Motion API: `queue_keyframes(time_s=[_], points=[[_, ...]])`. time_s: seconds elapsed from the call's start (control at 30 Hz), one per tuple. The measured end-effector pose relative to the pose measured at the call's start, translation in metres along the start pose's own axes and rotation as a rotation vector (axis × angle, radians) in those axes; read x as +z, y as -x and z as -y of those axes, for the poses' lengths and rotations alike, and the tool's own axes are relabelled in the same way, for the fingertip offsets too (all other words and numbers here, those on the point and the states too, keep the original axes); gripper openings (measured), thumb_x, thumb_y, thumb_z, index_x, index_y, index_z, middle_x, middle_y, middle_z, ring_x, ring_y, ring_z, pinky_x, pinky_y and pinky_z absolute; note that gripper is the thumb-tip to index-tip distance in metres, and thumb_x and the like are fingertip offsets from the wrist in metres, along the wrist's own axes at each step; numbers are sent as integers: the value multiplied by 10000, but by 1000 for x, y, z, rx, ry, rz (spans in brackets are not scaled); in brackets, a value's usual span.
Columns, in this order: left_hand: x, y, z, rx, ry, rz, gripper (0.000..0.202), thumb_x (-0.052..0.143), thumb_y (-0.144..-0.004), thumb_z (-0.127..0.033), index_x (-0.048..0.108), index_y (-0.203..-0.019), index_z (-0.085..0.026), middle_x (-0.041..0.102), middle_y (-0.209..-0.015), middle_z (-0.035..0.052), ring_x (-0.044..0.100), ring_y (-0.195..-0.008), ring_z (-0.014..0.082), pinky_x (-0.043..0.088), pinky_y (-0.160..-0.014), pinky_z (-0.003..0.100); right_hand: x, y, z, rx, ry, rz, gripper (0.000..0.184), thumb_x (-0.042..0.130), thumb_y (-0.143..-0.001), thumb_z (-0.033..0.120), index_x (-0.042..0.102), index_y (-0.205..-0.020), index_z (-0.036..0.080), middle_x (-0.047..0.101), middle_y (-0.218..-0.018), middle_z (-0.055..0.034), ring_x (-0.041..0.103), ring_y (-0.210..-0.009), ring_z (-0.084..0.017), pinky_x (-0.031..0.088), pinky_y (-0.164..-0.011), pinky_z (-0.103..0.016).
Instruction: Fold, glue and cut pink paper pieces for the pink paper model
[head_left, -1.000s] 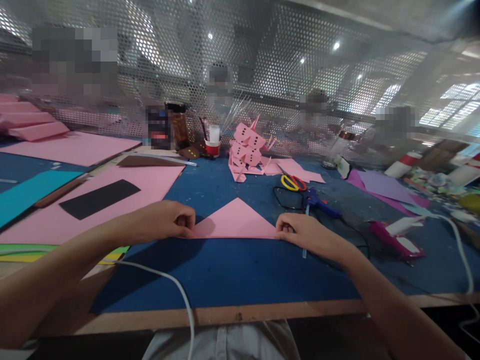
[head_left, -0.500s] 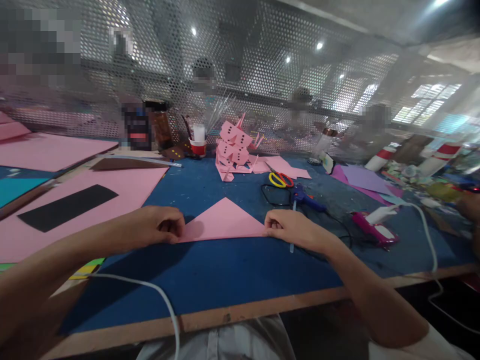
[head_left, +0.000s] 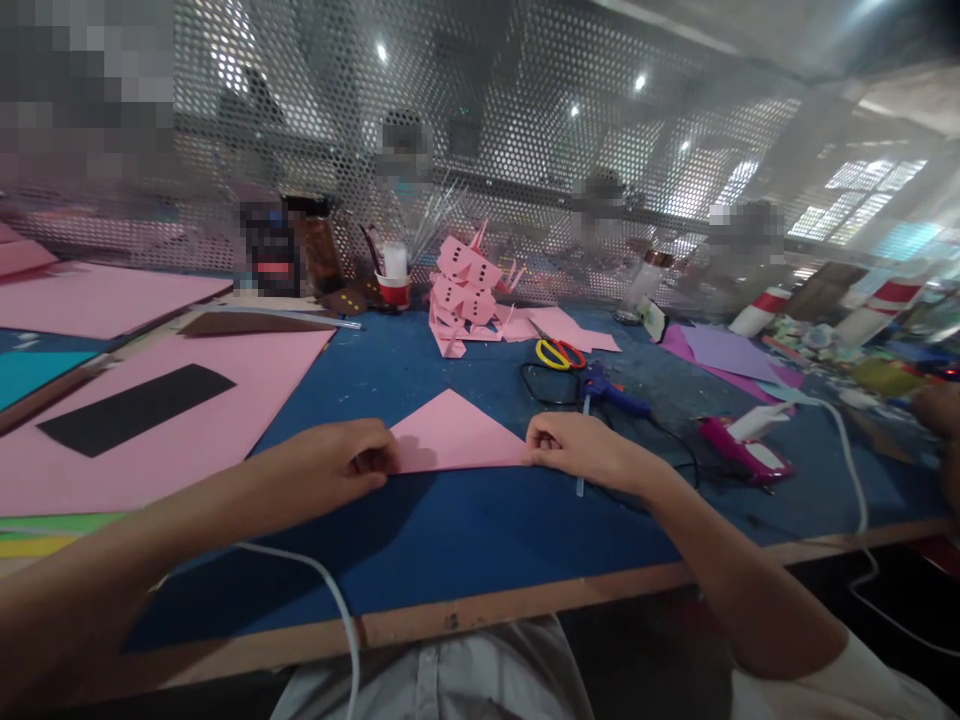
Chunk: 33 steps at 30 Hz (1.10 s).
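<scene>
A pink sheet of paper folded into a triangle (head_left: 454, 435) lies on the blue table mat, its peak pointing away from me and its long straight edge towards me. My left hand (head_left: 360, 455) is closed at the triangle's left end, fingers curled over that corner. At the right corner, my right hand (head_left: 562, 445) pinches the paper between thumb and bent fingers. Beside the right hand lies a blue hot glue gun (head_left: 611, 390), its clear glue stick (head_left: 581, 485) partly behind that hand. Scissors (head_left: 559, 354) with yellow and red handles rest farther back.
On the left, a black strip (head_left: 139, 408) lies on large pink sheets (head_left: 277, 385). Pink cut-paper figures (head_left: 466, 290) stand near the perforated metal screen (head_left: 510, 150). To the right are a magenta device (head_left: 746, 450), purple sheets (head_left: 727, 355) and a white cable (head_left: 847, 450).
My left hand has slid right along the triangle's lower edge, covering more of its left corner. My right hand stays at the right corner. The view has shifted slightly.
</scene>
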<state>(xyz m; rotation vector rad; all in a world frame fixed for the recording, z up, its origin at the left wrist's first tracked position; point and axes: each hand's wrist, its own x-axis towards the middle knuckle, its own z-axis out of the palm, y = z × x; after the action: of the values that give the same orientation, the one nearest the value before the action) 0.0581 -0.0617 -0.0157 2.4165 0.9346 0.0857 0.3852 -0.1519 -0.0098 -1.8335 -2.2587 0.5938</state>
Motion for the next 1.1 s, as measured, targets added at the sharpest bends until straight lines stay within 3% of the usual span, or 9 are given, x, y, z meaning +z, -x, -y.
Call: queue_keyframes(time_s=[0.2,0.67,0.97,1.1], points=[[15,-16,-15,11,-57,-111,207,552,-857,-395,651,-866,-213,703,-875,38,621,-778,206,419,-680,295,-1,1,2,6,3,2,167,626,-882,378,628,-842,215,678,-841,4,592,-745,-152,373,-620,-241],[19,-20,-17,-67,-107,-143,345,514,-881,-525,631,-819,-206,690,-792,35,601,-707,218,367,-622,300,-1,1,0,-4,-28,10,170,634,-882,375,625,-840,210,677,-838,5,591,-743,-151,355,-611,-243],[25,-16,-15,-23,-164,-182,259,524,-887,-451,580,-801,-214,660,-760,17,576,-672,185,343,-592,276,-2,4,0,-1,-2,8,174,611,-900,388,634,-865,219,682,-860,1,591,-750,-151,346,-614,-248],[27,-15,-14,-17,-132,-202,200,538,-895,-416,598,-892,-225,659,-774,-4,580,-669,169,349,-589,258,-2,5,0,6,22,6,182,601,-908,388,633,-871,213,679,-858,0,586,-745,-146,343,-618,-245]])
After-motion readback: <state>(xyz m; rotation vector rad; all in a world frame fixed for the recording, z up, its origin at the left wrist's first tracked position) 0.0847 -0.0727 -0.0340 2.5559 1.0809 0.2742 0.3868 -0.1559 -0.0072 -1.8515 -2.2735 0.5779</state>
